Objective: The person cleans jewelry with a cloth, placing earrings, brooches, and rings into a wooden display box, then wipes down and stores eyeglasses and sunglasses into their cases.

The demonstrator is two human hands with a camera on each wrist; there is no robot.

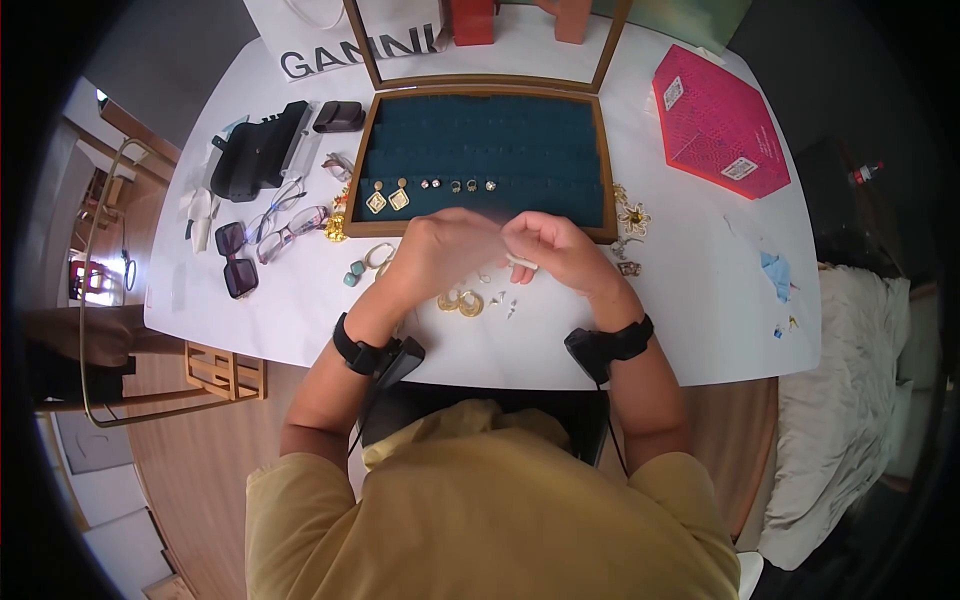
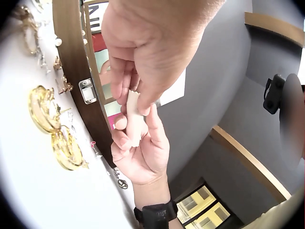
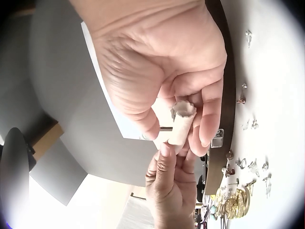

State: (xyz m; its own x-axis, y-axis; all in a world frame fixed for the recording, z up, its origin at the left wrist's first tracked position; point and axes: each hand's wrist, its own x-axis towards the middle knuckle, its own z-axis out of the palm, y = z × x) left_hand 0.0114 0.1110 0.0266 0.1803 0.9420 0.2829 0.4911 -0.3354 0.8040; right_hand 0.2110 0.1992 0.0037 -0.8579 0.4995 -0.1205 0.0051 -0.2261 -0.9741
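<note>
In the head view my left hand [image 1: 440,255], slightly blurred, and my right hand [image 1: 562,252] meet over the front edge of the jewelry box [image 1: 500,125]. Between them is a small cream roll of cloth [image 3: 182,128] with zigzag-cut ends. The left thumb and fingers pinch one end of the roll, as the right wrist view shows. Curled around the other part are the right hand's fingers and thumb. Gold hoop earrings [image 1: 470,303] and several small earrings [image 1: 503,299] lie on the white table just below the hands.
Several earrings [image 1: 388,195] sit in the box's front row, its glass lid raised. Sunglasses [image 1: 236,260], eyeglasses [image 1: 292,232] and a black case [image 1: 262,152] are on the left. A pink box [image 1: 720,122] stands right, a white bag [image 1: 330,45] behind, a blue scrap [image 1: 775,275] far right.
</note>
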